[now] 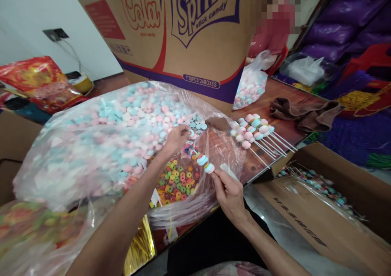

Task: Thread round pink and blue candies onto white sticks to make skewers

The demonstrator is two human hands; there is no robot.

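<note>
A Half-Filled Stick Hung Beside the Ring-Candy Heap

The heap of ring candies (pixel 180 182) lay in front of the person, with a candy skewer (pixel 202 160) held at its right-hand side, pale blue and pink pieces strung along it. The right hand (pixel 229 190), to the right of the heap, gripped the skewer's near end between thumb and fingers; how far the stick ran into the palm was hidden. Just beyond the heap, the left hand (pixel 177 138) pinched a soft candy (pixel 192 134) at its fingertips.

That soft candy could have split or squashed if pressed too hard or off-centre. A slip of the left fingers could have brought them onto the stick's end, and a loosened right grip could have let the strung pieces slide or twist. The clear plastic bag (pixel 91 145), which spread left of the heap and around it, might have snagged on the stick if the hands dipped.

Well to the right of the heap, the laid-out skewers (pixel 253 129) reached toward the table's (pixel 258 109) edge; a careless sweep of the right forearm could have knocked them off.
</note>
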